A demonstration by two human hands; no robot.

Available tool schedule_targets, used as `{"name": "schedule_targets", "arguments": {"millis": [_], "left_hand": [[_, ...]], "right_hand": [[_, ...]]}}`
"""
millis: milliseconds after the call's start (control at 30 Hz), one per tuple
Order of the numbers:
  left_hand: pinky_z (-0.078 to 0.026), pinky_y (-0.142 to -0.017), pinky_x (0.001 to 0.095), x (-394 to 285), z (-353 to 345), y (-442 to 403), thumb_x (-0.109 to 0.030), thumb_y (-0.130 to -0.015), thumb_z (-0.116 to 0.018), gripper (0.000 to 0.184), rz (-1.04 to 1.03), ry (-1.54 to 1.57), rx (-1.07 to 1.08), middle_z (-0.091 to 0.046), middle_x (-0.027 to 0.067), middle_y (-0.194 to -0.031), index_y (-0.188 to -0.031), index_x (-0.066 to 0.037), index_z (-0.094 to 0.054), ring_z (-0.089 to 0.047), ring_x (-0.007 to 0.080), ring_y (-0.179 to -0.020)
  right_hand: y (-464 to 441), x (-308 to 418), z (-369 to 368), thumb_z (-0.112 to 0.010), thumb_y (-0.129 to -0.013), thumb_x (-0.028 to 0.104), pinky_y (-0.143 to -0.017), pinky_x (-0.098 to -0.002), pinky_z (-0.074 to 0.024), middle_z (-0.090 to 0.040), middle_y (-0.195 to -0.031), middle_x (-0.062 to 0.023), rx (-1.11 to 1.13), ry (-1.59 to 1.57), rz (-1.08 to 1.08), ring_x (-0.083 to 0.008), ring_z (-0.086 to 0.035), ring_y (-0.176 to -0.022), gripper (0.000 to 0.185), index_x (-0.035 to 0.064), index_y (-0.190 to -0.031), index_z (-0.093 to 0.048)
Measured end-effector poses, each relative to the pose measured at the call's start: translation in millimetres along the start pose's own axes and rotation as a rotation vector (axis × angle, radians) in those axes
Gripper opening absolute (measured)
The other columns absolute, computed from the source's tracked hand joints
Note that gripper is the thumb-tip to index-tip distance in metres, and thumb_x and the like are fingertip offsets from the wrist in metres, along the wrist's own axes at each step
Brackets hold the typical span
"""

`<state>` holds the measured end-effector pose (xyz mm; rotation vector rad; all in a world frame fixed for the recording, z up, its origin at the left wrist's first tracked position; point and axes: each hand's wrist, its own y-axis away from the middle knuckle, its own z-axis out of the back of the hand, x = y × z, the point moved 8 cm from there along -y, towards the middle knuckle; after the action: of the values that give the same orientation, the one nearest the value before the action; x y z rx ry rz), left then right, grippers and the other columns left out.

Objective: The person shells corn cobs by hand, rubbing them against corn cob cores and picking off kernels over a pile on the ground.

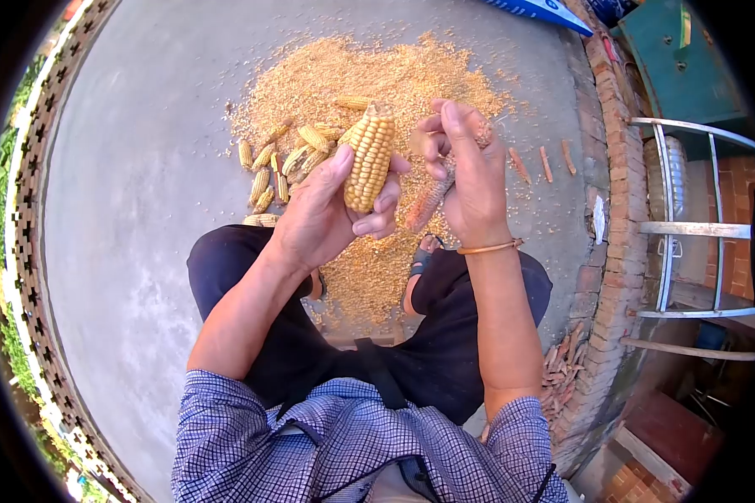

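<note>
My left hand point(315, 205) is wrapped round a yellow ear of corn point(370, 163), held nearly upright with its kernels on. To its right, my right hand point(476, 189) is closed on a stripped corn cob point(429, 203), reddish and mostly bare, which slants through the palm with its lower end sticking out. The curled fingers of this hand are partly smeared by motion. Beneath both hands spreads a wide heap of loose corn kernels point(335, 75). Several unshelled ears point(315, 138) lie left of the ear in my left hand.
Bare cobs point(545, 163) lie right of the kernels, and more are piled point(564, 369) by the low brick wall point(621, 235). A metal rail frame point(692, 228) stands beyond that wall. My sandalled feet rest at the near edge of the heap. A patterned parapet point(32, 277) runs along the left.
</note>
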<state>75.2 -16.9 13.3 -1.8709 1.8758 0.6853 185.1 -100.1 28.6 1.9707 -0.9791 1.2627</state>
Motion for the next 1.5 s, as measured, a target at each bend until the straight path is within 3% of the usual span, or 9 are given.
{"name": "schedule_targets", "arguments": {"millis": [533,667,800,933,1067,1167,1267,1333,1500], "left_hand": [[-0.035,-0.044,0.0232,-1,2,1,-0.051,-0.105,-0.021,0.063,0.066,0.043,0.006,-0.042,0.0011,-0.065,-0.125,0.002,-0.048,-0.032,0.0073,-0.041],[-0.031,-0.047,0.0233,1,13,0,-0.049,-0.105,-0.026,0.057,0.034,-0.398,-0.139,-0.044,0.0007,-0.068,-0.124,0.001,-0.048,-0.032,0.0064,-0.048],[-0.043,-0.059,0.0296,-8,2,-1,-0.025,-0.095,-0.061,0.035,-0.168,-0.812,-0.141,-0.056,0.0038,-0.075,-0.117,0.001,-0.053,-0.051,0.0143,-0.065],[-0.049,-0.070,0.0382,-8,-7,-2,-0.010,-0.083,-0.072,0.047,-0.391,-1.249,-0.057,-0.064,0.0127,-0.083,-0.123,0.003,-0.051,-0.062,0.0241,-0.076],[-0.047,-0.064,0.0368,3,-10,1,-0.006,-0.078,-0.071,0.057,-0.226,-1.431,-0.041,-0.059,0.0184,-0.074,-0.131,0.001,-0.050,-0.061,0.0270,-0.067],[-0.049,-0.078,0.0353,7,-1,0,-0.007,-0.080,-0.073,0.051,-0.160,-1.292,-0.083,-0.064,0.0119,-0.090,-0.125,0.003,-0.051,-0.063,0.0217,-0.085],[-0.041,-0.052,0.0278,15,12,-9,-0.022,-0.090,-0.069,0.040,-0.171,-0.835,-0.024,-0.053,0.0040,-0.070,-0.118,-0.001,-0.050,-0.048,0.0104,-0.058],[-0.035,-0.048,0.0229,22,10,-4,-0.028,-0.093,-0.066,0.034,0.122,-0.361,-0.009,-0.048,0.0001,-0.069,-0.110,-0.002,-0.052,-0.042,0.0072,-0.056],[-0.030,-0.043,0.0207,22,12,-5,-0.055,-0.103,-0.031,0.057,0.116,-0.149,-0.113,-0.038,-0.0021,-0.061,-0.106,-0.002,-0.053,-0.027,0.0054,-0.042]], "right_hand": [[10,14,-21,-0.062,-0.097,0.022,-0.063,-0.0188,-0.0470,-0.065,-0.093,-0.0044,0.072,0.165,0.254,-0.0054,-0.056,-0.073,0.023,0.0003,-0.106,-0.061],[18,21,-24,-0.065,-0.094,0.019,-0.071,-0.0227,-0.0492,-0.063,-0.098,-0.0058,0.101,0.239,0.352,-0.0097,-0.059,-0.081,0.022,0.0005,-0.106,-0.061],[25,25,-33,-0.070,-0.089,0.015,-0.072,-0.0267,-0.0485,-0.059,-0.097,-0.0082,0.139,0.529,0.612,-0.0150,-0.059,-0.082,0.023,0.0007,-0.103,-0.059],[29,20,-34,-0.072,-0.085,0.008,-0.062,-0.0307,-0.0459,-0.056,-0.078,-0.0062,0.050,0.681,0.605,-0.0158,-0.056,-0.069,0.016,0.0006,-0.085,-0.058],[30,20,-18,-0.068,-0.089,0.004,-0.051,-0.0274,-0.0407,-0.054,-0.063,-0.0039,-0.222,0.534,0.501,-0.0084,-0.053,-0.057,0.017,0.0010,-0.078,-0.056],[21,8,-13,-0.064,-0.095,0.012,-0.054,-0.0208,-0.0435,-0.059,-0.063,0.0002,-0.173,0.449,0.406,-0.0049,-0.058,-0.058,0.016,0.0029,-0.082,-0.061],[10,-4,-8,-0.060,-0.098,0.020,-0.062,-0.0223,-0.0479,-0.064,-0.073,-0.0032,-0.052,0.190,0.113,-0.0079,-0.061,-0.068,0.018,0.0025,-0.092,-0.062],[8,-14,-4,-0.058,-0.099,0.024,-0.066,-0.0234,-0.0492,-0.066,-0.079,-0.0054,0.019,-0.023,-0.086,-0.0100,-0.063,-0.073,0.022,0.0021,-0.096,-0.062],[12,-14,-9,-0.061,-0.098,0.030,-0.078,-0.0249,-0.0525,-0.066,-0.093,-0.0055,0.052,-0.066,-0.085,-0.0087,-0.062,-0.082,0.032,-0.0013,-0.103,-0.065]]}}
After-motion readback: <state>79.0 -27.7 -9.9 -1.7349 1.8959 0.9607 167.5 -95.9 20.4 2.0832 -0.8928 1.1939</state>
